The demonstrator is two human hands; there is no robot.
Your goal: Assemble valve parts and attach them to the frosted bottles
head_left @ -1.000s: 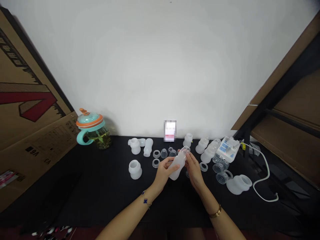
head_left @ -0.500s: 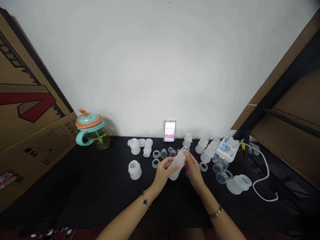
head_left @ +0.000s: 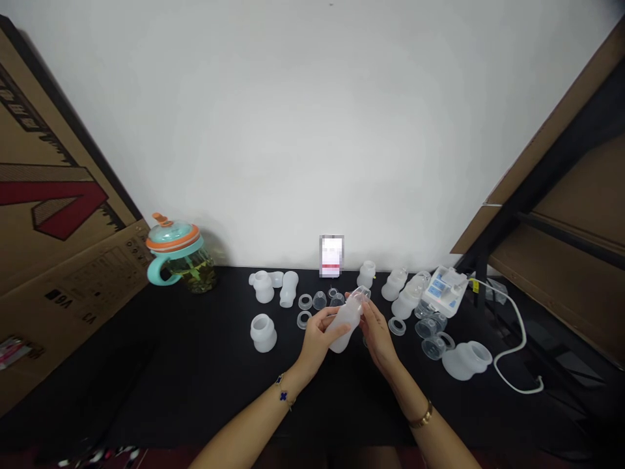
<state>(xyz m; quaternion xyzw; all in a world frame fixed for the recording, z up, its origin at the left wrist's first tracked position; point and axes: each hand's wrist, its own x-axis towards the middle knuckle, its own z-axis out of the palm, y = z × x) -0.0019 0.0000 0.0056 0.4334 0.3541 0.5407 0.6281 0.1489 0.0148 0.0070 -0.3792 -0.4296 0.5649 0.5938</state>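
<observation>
A frosted white baby bottle (head_left: 345, 324) with a clear cap (head_left: 362, 293) on its upper end is tilted up to the right over the black table. My left hand (head_left: 319, 332) is wrapped round the bottle's body, thumb across its front. At the neck, my right hand (head_left: 377, 329) has its fingers closed on the collar just under the cap. Loose clear collar rings (head_left: 305, 319) and small clear caps (head_left: 319, 300) lie just beyond my left hand. Another ring (head_left: 397, 326) rests to the right of my right hand.
Open frosted bottles (head_left: 263, 333) stand at left, and one (head_left: 466, 360) lies at right. Fitted bottles (head_left: 410, 296) are near the wall beside clear cups (head_left: 433, 346) and a white box (head_left: 445, 291) with a cable (head_left: 520, 326). A teal-handled jug (head_left: 180, 254) stands far left.
Hardly anything differs. Both hands keep the same hold on the bottle, with only a very slight shift of the fingers at its neck.
</observation>
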